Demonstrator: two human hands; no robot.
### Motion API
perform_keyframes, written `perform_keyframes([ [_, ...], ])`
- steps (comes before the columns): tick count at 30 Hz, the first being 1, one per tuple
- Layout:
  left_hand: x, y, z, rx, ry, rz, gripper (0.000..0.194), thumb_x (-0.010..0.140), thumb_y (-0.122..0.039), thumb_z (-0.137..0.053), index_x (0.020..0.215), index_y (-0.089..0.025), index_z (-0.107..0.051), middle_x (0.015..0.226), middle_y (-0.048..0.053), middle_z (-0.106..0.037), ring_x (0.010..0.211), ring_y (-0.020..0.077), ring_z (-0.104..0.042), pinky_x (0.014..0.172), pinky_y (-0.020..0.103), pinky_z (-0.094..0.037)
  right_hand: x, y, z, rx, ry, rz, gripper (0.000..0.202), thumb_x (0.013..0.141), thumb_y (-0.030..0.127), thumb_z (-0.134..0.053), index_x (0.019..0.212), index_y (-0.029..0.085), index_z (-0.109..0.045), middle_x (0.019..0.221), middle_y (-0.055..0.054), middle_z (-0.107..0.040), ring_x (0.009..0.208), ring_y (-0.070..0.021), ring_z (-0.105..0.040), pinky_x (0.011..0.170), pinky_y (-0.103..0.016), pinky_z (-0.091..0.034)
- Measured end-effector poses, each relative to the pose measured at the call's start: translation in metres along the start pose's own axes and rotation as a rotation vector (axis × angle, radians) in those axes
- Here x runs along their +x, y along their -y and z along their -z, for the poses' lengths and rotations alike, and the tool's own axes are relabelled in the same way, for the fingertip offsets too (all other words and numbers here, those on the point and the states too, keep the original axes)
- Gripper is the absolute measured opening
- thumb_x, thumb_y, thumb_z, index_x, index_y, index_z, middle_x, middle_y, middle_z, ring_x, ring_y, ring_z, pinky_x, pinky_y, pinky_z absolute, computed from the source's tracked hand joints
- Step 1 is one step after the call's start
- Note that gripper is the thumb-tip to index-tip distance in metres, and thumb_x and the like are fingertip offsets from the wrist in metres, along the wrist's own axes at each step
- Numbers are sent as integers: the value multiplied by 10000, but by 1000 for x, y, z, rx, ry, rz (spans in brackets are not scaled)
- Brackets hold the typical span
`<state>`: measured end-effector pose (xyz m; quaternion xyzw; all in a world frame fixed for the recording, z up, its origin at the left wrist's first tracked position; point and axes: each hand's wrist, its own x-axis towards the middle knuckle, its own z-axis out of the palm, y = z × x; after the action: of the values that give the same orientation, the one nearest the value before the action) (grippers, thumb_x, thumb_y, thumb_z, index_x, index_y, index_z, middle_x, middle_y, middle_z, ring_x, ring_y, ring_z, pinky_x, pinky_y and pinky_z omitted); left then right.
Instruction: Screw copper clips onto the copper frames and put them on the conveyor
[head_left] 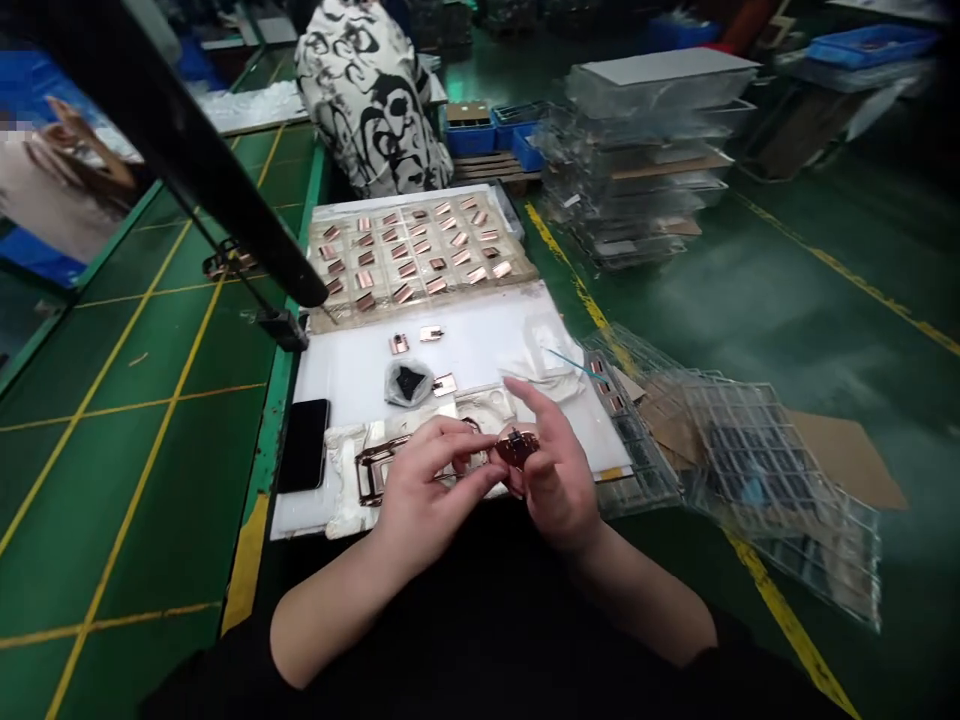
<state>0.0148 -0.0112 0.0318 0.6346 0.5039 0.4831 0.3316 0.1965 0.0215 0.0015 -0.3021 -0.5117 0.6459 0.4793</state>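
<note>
In front of me, over the near edge of the white board (360,355), a small shiny copper-coloured part (517,447) with a dark bit on top is held between my hands. My right hand (562,480) grips it from the right, its index finger stretched away. Thumb and fingers of my left hand (431,485) pinch at the part's left side. Beneath the left hand lies a copper-coloured frame (371,472), partly covered. Beyond it are a plastic bag of black pieces (409,383) and several small copper plates (431,333).
A compartment tray (409,245) of several copper plates lies at the board's far end. A black phone (304,445) rests at left, beside the green conveyor (150,400). A black post (225,190) slants overhead. Clear trays (750,430) lie at right; a person (375,100) is ahead.
</note>
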Motion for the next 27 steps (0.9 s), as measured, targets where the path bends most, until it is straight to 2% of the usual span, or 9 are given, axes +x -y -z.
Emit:
perform_keyframes([
  [3,-4,8,7,-119,-74,99,145,954,-350,-892,1077,-273,-889,1086,72,-676,986,207,-694,838,333,-614,2,-11,-15,-67,70,-23,1008,996,760,-744,1772,317,-277,886,-21,-662,766,-276,-681,785,-461,-602],
  [7,-4,16,19,-189,-50,192,92,957,-316,-871,1007,-240,-883,1149,82,-690,1001,203,-712,889,339,-629,3,-18,-20,-181,217,48,982,1062,734,-664,1800,362,-133,1238,-74,-725,1066,-302,-737,1009,-500,-602],
  [9,0,21,31,-173,-67,189,144,1018,-337,-798,1086,-219,-849,1199,94,-743,969,196,-751,854,326,-639,9,-18,-13,-423,184,124,823,1101,726,-590,1766,343,-294,1324,-94,-706,1066,-287,-715,983,-478,-595],
  [12,14,34,57,67,-48,124,220,1111,-342,-657,1212,-200,-791,1097,77,-826,870,184,-799,820,307,-630,23,-20,3,-972,81,193,474,1153,574,-562,1475,252,-690,1258,-129,-736,1119,-326,-671,1025,-507,-535],
  [15,33,54,80,516,80,-12,205,1087,-315,-684,1166,-190,-825,1071,88,-856,976,252,-823,908,355,-616,34,-28,17,-1326,128,148,340,1120,436,-659,1360,226,-776,1164,-126,-790,1131,-368,-649,1043,-536,-477],
  [18,49,73,88,756,253,-61,202,1057,-302,-713,1146,-190,-855,1100,111,-862,1004,294,-815,876,370,-599,36,-36,22,-1390,178,111,348,1084,382,-720,1401,242,-759,1114,-96,-823,1075,-349,-655,977,-492,-462],
  [20,56,82,87,770,342,-70,189,1045,-277,-716,1126,-197,-866,1070,97,-861,974,278,-807,842,350,-587,36,-39,22,-1382,166,104,301,1064,304,-708,1353,242,-765,1034,-80,-823,1006,-320,-663,933,-458,-450],
  [23,65,89,82,718,446,-102,149,1003,-246,-752,1074,-218,-880,1047,62,-856,964,245,-793,822,319,-572,35,-41,21,-1369,143,94,174,997,192,-676,1134,223,-779,885,-63,-771,913,-296,-654,874,-431,-434],
  [27,76,93,75,634,559,-143,132,969,-217,-776,1032,-234,-890,1041,41,-850,962,219,-781,829,307,-566,35,-41,24,-1349,113,92,149,997,178,-631,1062,217,-760,897,-84,-761,946,-313,-659,863,-432,-447],
])
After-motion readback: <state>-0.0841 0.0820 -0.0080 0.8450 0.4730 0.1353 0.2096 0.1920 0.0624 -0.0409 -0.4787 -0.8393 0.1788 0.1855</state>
